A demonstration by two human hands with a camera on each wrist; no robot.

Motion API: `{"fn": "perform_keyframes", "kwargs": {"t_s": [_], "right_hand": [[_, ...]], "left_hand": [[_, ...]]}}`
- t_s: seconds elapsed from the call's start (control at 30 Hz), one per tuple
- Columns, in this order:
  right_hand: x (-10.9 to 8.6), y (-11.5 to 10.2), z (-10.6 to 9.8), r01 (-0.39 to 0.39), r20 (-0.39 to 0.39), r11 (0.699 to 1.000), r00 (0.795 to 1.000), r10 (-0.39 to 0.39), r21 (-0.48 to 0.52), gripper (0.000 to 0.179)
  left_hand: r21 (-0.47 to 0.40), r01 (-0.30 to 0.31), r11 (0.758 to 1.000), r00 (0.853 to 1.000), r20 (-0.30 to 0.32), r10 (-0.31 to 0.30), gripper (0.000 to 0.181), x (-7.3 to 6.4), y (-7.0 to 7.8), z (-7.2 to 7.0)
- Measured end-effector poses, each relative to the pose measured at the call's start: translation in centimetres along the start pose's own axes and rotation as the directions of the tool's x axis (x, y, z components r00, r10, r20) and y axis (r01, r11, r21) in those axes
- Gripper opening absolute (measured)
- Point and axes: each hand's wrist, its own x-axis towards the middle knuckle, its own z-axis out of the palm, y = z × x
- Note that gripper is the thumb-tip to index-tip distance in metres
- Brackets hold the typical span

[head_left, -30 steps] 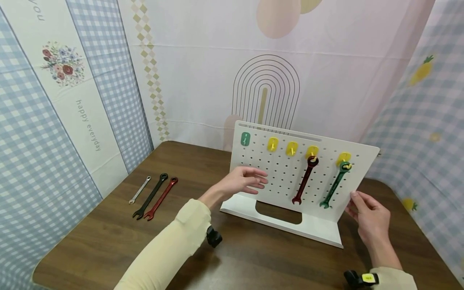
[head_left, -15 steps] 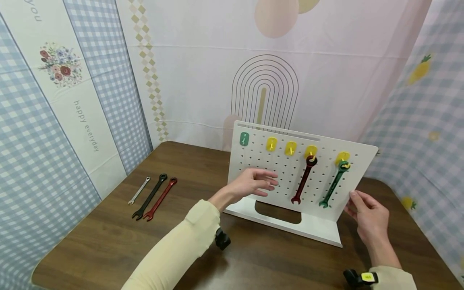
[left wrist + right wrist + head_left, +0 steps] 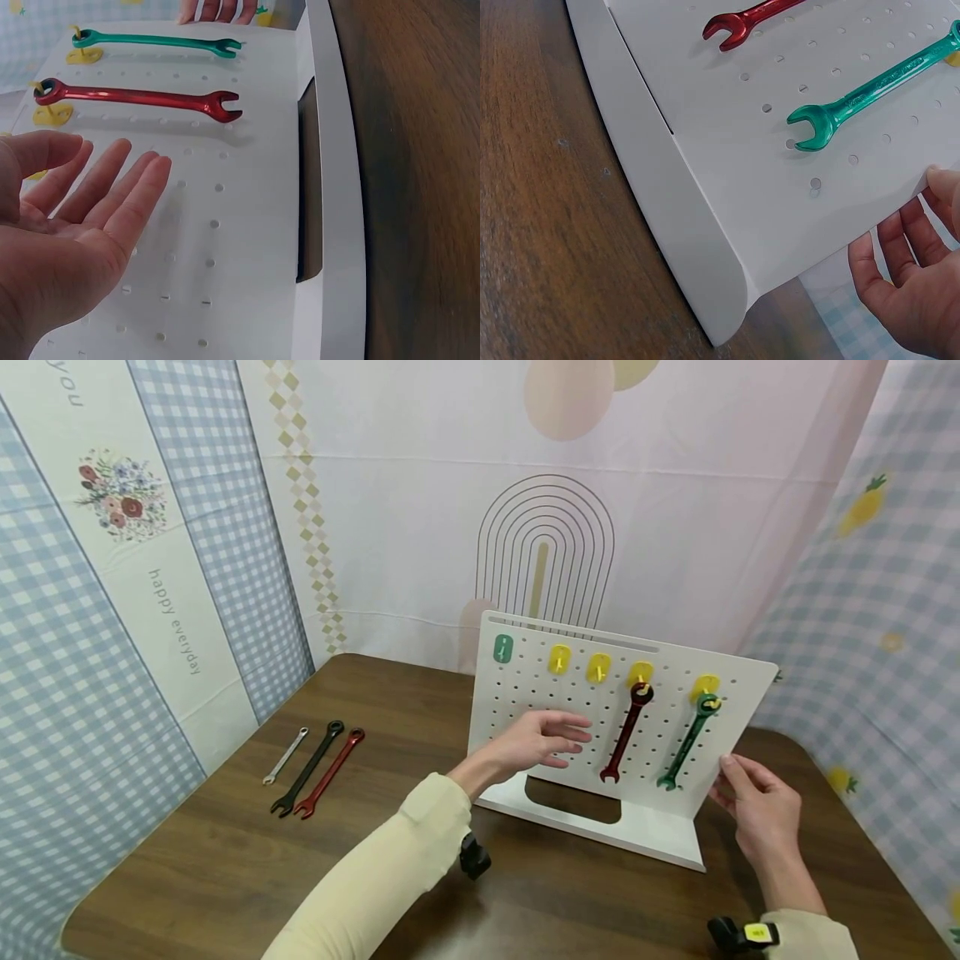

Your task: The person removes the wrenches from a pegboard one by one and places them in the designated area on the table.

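A white pegboard (image 3: 540, 693) stands on the table, with yellow hooks and one green hook along its upper part. From two yellow hooks hang a red wrench (image 3: 626, 733) and a green wrench (image 3: 688, 742). My left hand (image 3: 536, 739) is in front of the board, left of the red wrench, with its fingers extended and loosely bent; it holds nothing. At the board's right edge my right hand (image 3: 765, 814) pinches it, thumb on the front and fingers behind, as the right wrist view shows near the green wrench (image 3: 870, 90).
On the table's left lie a small silver wrench (image 3: 286, 756), a black wrench (image 3: 307, 768) and another red wrench (image 3: 330, 773). Two yellow hooks (image 3: 559, 659) and the green hook (image 3: 503, 649) carry no wrench. Patterned cloths hang behind and beside the wooden table (image 3: 225, 860).
My left hand has moved to the right across the board's front, toward the hanging red wrench. My right hand keeps its grip on the edge. The view has shifted slightly.
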Motion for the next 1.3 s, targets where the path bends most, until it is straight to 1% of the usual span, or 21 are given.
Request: {"fn": "perform_keyframes", "kwargs": {"t_s": [0.2,0.33,0.5,0.63,0.83,0.93,1.07,1.3], "right_hand": [[0.0,0.1,-0.1,0.006,0.015,1.0,1.0,-0.006,0.002,0.049],[-0.1,0.1,0.0,0.009,0.011,1.0,1.0,-0.009,0.011,0.049],[-0.6,0.1,0.0,0.011,0.005,1.0,1.0,-0.011,0.029,0.047],[-1.0,0.1,0.0,0.008,0.005,1.0,1.0,-0.008,0.023,0.047],[-1.5,0.2,0.0,0.018,-0.011,1.0,1.0,-0.018,0.021,0.045],[-1.8,0.2,0.1,0.012,-0.025,1.0,1.0,-0.012,0.017,0.046],[-2.3,0.2,0.1,0.002,-0.037,1.0,0.999,-0.002,0.004,0.049],[-3.2,0.3,0.2,0.015,-0.048,1.0,0.999,-0.015,-0.007,0.048]], "left_hand": [[0.04,-0.018,0.999,1.0,0.01,0.018,0.043,0.6,0.1,0.9],[0.067,-0.026,0.997,1.0,0.011,0.026,0.045,1.0,0.1,1.5],[0.079,-0.042,0.996,0.999,0.021,0.04,0.051,1.3,0.2,2.2],[0.079,-0.049,0.996,0.999,0.022,0.048,0.055,1.3,0.3,2.5],[0.075,-0.049,0.996,0.998,0.028,0.047,0.055,1.4,0.3,3.0],[0.068,-0.05,0.996,0.998,0.03,0.048,0.056,1.3,0.4,3.2],[0.073,-0.04,0.996,0.999,0.026,0.038,0.056,1.2,0.5,3.5],[0.072,-0.032,0.997,0.999,0.013,0.031,0.054,0.8,0.3,3.8]]}}
